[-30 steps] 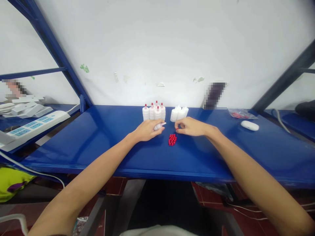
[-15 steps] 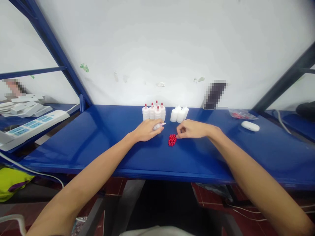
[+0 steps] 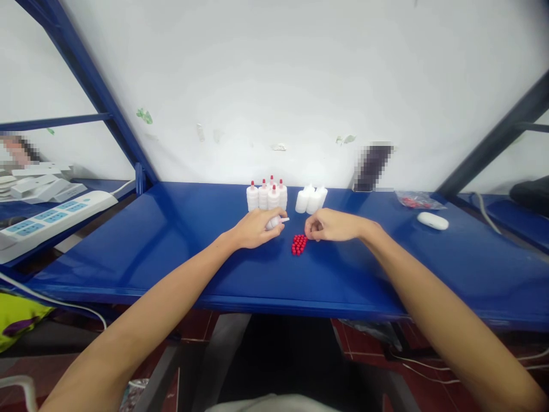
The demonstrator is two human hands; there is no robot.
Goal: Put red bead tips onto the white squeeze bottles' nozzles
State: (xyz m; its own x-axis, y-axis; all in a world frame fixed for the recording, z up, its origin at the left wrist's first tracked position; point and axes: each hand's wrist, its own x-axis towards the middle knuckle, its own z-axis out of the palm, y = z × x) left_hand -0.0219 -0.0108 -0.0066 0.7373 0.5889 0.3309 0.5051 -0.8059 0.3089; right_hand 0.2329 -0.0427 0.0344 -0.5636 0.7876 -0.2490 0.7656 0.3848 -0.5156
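My left hand (image 3: 258,228) is closed around a white squeeze bottle (image 3: 273,222), held tilted with its bare pointed nozzle toward the right. Just behind it stand several white bottles (image 3: 253,198) wearing red tips. My right hand (image 3: 323,225) is pinched at the upper right edge of a tight group of small red caps (image 3: 299,245), its fingertips on one cap; the fingers partly hide that cap. Beyond the right hand, white bottles without red caps (image 3: 302,202) stand close together.
A white oval case (image 3: 433,221) and a clear bag with red pieces (image 3: 418,200) lie on the blue table (image 3: 206,257) at the right. A power strip (image 3: 55,220) and white boxes (image 3: 38,186) are at the left. A blurred dark object (image 3: 372,167) leans on the wall.
My right hand has moved down to the red caps, then slightly up and left. The left hand keeps its hold on the bottle. The view has shifted slightly.
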